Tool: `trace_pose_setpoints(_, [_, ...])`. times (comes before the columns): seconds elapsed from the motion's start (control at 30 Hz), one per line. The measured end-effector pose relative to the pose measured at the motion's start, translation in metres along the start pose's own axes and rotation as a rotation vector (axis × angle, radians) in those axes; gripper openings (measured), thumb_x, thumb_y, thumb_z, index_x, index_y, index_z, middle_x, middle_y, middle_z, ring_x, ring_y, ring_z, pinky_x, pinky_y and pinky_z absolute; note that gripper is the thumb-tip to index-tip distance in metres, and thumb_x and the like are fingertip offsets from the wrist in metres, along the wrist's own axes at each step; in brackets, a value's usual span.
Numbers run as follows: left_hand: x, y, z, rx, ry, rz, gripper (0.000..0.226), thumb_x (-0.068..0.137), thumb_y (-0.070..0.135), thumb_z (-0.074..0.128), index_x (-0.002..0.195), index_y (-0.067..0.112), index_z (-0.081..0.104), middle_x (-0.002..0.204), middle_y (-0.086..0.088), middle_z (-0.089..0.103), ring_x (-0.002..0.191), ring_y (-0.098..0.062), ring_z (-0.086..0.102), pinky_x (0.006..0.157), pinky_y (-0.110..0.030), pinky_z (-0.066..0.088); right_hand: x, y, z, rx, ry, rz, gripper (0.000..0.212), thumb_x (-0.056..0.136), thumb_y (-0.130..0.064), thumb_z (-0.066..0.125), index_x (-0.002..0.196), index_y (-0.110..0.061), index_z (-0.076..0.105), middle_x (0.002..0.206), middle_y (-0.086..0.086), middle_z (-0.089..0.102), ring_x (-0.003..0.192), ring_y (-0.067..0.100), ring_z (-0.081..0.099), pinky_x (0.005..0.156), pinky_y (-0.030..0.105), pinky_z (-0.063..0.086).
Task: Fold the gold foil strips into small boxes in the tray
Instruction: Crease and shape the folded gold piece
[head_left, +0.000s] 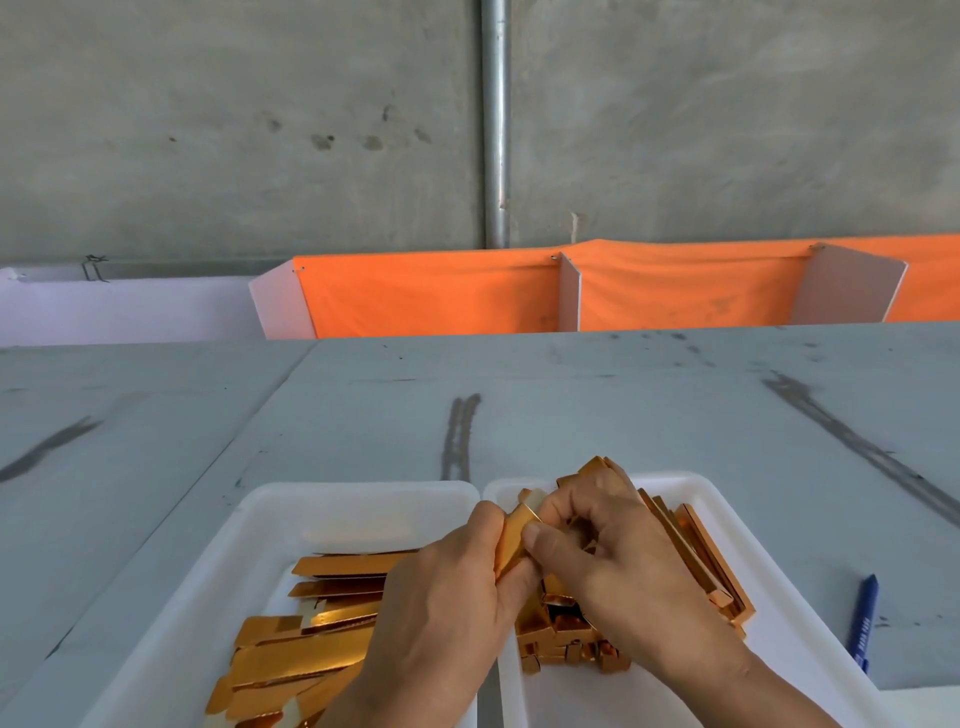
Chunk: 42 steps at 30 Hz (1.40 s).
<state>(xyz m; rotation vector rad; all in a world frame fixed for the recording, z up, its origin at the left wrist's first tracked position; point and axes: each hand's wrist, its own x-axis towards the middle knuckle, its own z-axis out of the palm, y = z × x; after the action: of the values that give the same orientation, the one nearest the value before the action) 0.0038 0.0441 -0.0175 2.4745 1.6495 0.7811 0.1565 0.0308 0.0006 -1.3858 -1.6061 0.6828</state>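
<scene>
Gold foil strip (511, 538) was pinched between the left hand (441, 613) and the right hand (602, 551) above the seam between two trays, its lower end hidden by fingers. Flat strips (311, 644) lay in the left tray (249, 530), partly under the wrist; folded boxes (561, 634) crowded the right tray (779, 608). A blue pen (865, 618) lay right of it.

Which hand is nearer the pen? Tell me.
Right. The right hand, pinching a strip over the right tray, lies left of the pen; the left hand, pinching it too, is farther left.
</scene>
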Motion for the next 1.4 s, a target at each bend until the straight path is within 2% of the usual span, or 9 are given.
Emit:
trace_pose_setpoints(0.1, [-0.001, -0.001, 0.004, -0.043, -0.003, 0.011, 0.047, 0.065, 0.082, 0.004, 0.087, 0.043, 0.019, 0.064, 0.019, 0.045, 0.053, 0.003, 0.049, 0.045, -0.009, 0.035, 0.0, 0.0, -0.001, -0.036, -0.006, -0.053, 0.023, 0.089, -0.041, 0.06, 0.069, -0.03, 0.062, 0.091, -0.014, 0.054, 0.09, -0.001, 0.054, 0.073, 0.009, 0.042])
trace_pose_setpoints(0.2, [-0.001, -0.004, 0.006, -0.104, 0.013, -0.008, 0.052, 0.063, 0.085, 0.008, 0.087, 0.042, 0.024, 0.063, 0.014, 0.047, 0.056, 0.0, 0.052, 0.047, -0.01, 0.036, 0.002, 0.003, -0.005, 0.034, 0.051, -0.074, 0.026, 0.092, -0.04, 0.051, 0.071, -0.029, 0.064, 0.077, -0.009, 0.059, 0.077, 0.004, 0.058, 0.065, 0.014, 0.045])
trace_pose_setpoints(0.33, [-0.004, -0.006, 0.007, -0.143, -0.005, 0.016, 0.047, 0.066, 0.087, 0.015, 0.088, 0.046, 0.026, 0.064, 0.014, 0.049, 0.061, 0.0, 0.056, 0.05, -0.012, 0.04, 0.004, 0.005, -0.009, 0.197, 0.025, -0.015, 0.025, 0.094, -0.022, 0.063, 0.091, -0.046, 0.067, 0.077, -0.009, 0.065, 0.068, 0.009, 0.06, 0.067, 0.029, 0.056])
trace_pose_setpoints(0.57, [-0.004, -0.007, 0.006, -0.143, -0.051, 0.048, 0.049, 0.069, 0.086, 0.017, 0.092, 0.045, 0.03, 0.07, 0.014, 0.052, 0.066, 0.0, 0.058, 0.061, -0.016, 0.05, 0.003, 0.003, -0.014, 0.0, 0.073, -0.097, 0.019, 0.084, -0.02, 0.077, 0.08, -0.039, 0.075, 0.094, -0.019, 0.063, 0.085, 0.004, 0.063, 0.074, 0.015, 0.049])
trace_pose_setpoints(0.73, [-0.004, -0.005, 0.004, -0.12, -0.053, 0.045, 0.048, 0.069, 0.085, 0.016, 0.093, 0.045, 0.026, 0.071, 0.016, 0.051, 0.067, 0.0, 0.057, 0.055, -0.011, 0.043, 0.004, 0.002, -0.012, -0.041, 0.049, -0.115, 0.019, 0.087, -0.02, 0.072, 0.081, -0.038, 0.075, 0.097, -0.024, 0.062, 0.095, 0.002, 0.061, 0.078, 0.013, 0.047])
trace_pose_setpoints(0.87, [-0.003, -0.004, 0.004, -0.075, -0.018, 0.024, 0.05, 0.066, 0.084, 0.009, 0.091, 0.043, 0.025, 0.067, 0.015, 0.047, 0.062, 0.0, 0.054, 0.049, -0.01, 0.035, 0.004, 0.001, -0.01, 0.148, -0.023, -0.018, 0.024, 0.093, -0.015, 0.066, 0.088, -0.033, 0.08, 0.102, -0.022, 0.066, 0.092, 0.004, 0.065, 0.077, 0.024, 0.053])
trace_pose_setpoints(1.03, [-0.002, -0.004, 0.002, -0.113, 0.025, -0.028, 0.048, 0.069, 0.08, 0.013, 0.088, 0.039, 0.028, 0.065, 0.013, 0.05, 0.058, -0.002, 0.053, 0.048, -0.012, 0.034, -0.001, -0.006, -0.004, 0.444, -0.092, 0.13, 0.023, 0.093, -0.015, 0.064, 0.09, -0.028, 0.082, 0.118, -0.018, 0.065, 0.072, 0.005, 0.069, 0.065, 0.019, 0.053])
trace_pose_setpoints(1.2, [-0.003, -0.002, -0.002, -0.15, 0.055, -0.074, 0.051, 0.066, 0.079, 0.009, 0.085, 0.036, 0.03, 0.063, 0.01, 0.05, 0.054, -0.004, 0.051, 0.049, -0.012, 0.037, -0.004, -0.01, 0.0, 0.509, -0.204, 0.149, 0.025, 0.098, -0.013, 0.058, 0.105, -0.026, 0.078, 0.095, 0.002, 0.076, 0.074, 0.015, 0.067, 0.069, 0.024, 0.054])
trace_pose_setpoints(1.4, [-0.002, -0.002, -0.003, -0.231, 0.073, -0.045, 0.046, 0.071, 0.079, 0.019, 0.083, 0.037, 0.034, 0.058, 0.009, 0.046, 0.054, 0.002, 0.051, 0.047, -0.012, 0.035, -0.005, -0.009, 0.001, 0.476, -0.171, 0.079, 0.027, 0.097, -0.012, 0.06, 0.099, -0.035, 0.075, 0.087, 0.004, 0.073, 0.071, 0.021, 0.066, 0.066, 0.028, 0.056])
